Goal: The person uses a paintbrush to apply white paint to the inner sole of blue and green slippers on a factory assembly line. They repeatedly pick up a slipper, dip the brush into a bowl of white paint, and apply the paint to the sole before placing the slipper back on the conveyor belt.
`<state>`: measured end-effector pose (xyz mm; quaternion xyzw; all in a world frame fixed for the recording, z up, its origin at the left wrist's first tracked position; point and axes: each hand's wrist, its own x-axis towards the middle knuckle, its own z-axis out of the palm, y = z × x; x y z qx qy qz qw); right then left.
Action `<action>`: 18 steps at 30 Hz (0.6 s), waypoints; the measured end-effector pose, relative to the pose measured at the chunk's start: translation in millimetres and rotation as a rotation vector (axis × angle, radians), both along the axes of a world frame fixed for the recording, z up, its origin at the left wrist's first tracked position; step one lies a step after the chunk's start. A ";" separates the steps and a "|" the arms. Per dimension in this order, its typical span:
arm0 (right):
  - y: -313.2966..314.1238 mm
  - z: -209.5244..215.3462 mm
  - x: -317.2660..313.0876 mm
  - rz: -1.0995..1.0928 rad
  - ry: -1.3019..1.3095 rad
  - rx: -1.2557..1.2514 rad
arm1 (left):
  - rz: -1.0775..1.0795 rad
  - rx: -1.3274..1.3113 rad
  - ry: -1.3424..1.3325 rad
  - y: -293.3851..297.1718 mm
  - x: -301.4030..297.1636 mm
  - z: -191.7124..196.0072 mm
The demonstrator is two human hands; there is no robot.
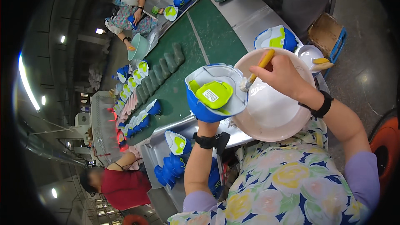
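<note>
My left hand (pixel 207 127) holds up a blue shoe upper (pixel 196 107) from below, its fingers largely hidden beneath it. The upper has a white lining and a lime-green tongue with a white label. In my right hand (pixel 280 75) is a brush (pixel 265 60) with a yellow handle, gripped between thumb and fingers. White paste coats its bristles, which touch the lining's right edge. Under the right hand is a wide pale basin (pixel 266 121), its inside wet and whitish.
Left of me, a metal bin (pixel 152 152) holds several blue uppers. A green conveyor belt (pixel 166 89) carries dark shoe lasts (pixel 160 73) and more uppers. Another upper (pixel 277 37) lies beyond the basin, near a white bowl (pixel 309 54). Co-workers are at the far side (pixel 129 14) and left (pixel 125 183).
</note>
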<state>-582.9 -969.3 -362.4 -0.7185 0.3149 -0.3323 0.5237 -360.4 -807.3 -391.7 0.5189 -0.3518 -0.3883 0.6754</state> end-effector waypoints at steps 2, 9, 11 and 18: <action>6.3 -4.8 1.1 0.012 -0.009 0.163 | 0.079 0.048 -0.793 13.1 17.4 -28.9; 19.5 -16.4 8.3 0.102 -0.097 0.450 | 0.421 -0.068 -0.753 9.3 31.7 -40.8; 22.4 -11.3 8.0 0.149 -0.155 0.456 | 0.467 -0.072 -0.357 3.2 34.6 -35.0; 1.8 0.8 2.7 0.261 -0.185 -0.451 | -0.043 0.255 -0.526 10.2 42.5 0.2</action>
